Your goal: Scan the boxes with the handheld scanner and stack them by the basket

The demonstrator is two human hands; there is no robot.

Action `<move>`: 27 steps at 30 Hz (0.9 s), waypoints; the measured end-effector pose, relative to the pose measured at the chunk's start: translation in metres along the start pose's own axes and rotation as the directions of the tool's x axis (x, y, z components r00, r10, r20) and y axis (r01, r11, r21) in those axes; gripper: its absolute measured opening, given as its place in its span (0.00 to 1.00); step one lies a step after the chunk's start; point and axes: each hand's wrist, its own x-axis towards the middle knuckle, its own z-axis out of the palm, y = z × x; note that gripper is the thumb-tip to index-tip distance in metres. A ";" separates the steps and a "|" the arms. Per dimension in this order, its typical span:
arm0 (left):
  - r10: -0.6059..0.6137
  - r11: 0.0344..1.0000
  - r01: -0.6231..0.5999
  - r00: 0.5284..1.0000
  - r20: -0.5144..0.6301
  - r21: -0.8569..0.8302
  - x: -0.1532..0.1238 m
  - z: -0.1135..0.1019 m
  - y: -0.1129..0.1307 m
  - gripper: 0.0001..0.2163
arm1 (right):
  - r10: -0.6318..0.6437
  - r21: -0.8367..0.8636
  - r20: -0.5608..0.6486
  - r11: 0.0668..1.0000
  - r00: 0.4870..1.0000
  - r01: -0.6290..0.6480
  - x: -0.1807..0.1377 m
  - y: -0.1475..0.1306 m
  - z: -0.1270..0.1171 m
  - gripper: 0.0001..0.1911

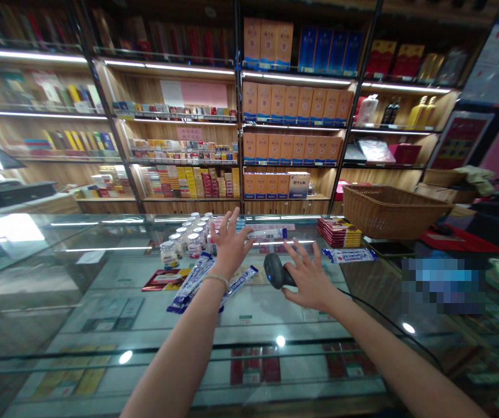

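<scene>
My left hand [231,247] is over the glass counter with its fingers spread. Its fingertips are at the near end of a slim blue-and-white packet [269,233]; whether they touch it I cannot tell. My right hand [313,278] has its fingers apart around the handle of a black barcode scanner [274,271], which passes between thumb and forefinger, partly hidden. Beneath my left wrist lie several long blue-and-white packets [192,281] and a red-and-gold packet [162,280]. Small white-lidded bottles [194,245] stand in a group left of that hand.
On the right are a stack of red-and-yellow packets [340,233], another blue-and-white packet [350,255] and a wicker basket [395,212]. The scanner cord [389,319] trails right over the glass counter [101,290]. Stocked shelves [290,125] line the back wall.
</scene>
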 end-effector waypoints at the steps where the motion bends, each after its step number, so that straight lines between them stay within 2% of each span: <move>1: 0.000 1.000 0.000 1.000 0.000 -0.002 0.000 0.000 0.000 0.09 | -0.009 0.008 0.011 1.000 1.000 0.009 -0.001 0.002 -0.001 0.31; 4: -0.001 1.000 0.001 1.000 0.001 -0.001 0.000 0.000 0.001 0.09 | -0.010 0.032 0.044 0.999 0.999 0.008 -0.001 0.010 -0.006 0.44; 7: 0.002 1.000 -0.002 1.000 0.007 0.015 0.001 -0.001 0.003 0.10 | 0.062 0.017 0.029 0.998 0.998 -0.062 0.008 0.023 -0.016 0.49; 11: 0.014 1.000 -0.014 1.000 0.013 0.013 0.002 -0.002 0.005 0.10 | 0.135 -0.054 -0.106 0.988 0.985 -0.142 0.033 0.037 -0.029 0.40; 14: 0.016 1.000 -0.016 1.000 0.013 0.004 0.002 -0.002 0.005 0.09 | 0.140 -0.071 -0.200 0.985 0.970 -0.157 0.054 0.043 -0.028 0.36; 18: 0.023 1.000 -0.023 1.000 0.007 0.009 0.003 -0.002 0.005 0.09 | 0.106 -0.063 -0.275 0.990 0.956 -0.128 0.067 0.050 -0.012 0.32; 23: 0.039 0.999 -0.039 0.999 -0.001 0.010 0.003 -0.001 0.006 0.09 | 0.113 -0.040 -0.368 0.990 0.923 -0.137 0.065 0.054 0.012 0.25; 27: 0.062 0.998 -0.062 0.998 -0.016 0.009 0.003 0.000 0.007 0.09 | 0.075 -0.053 -0.427 0.993 0.901 -0.107 0.063 0.053 0.018 0.22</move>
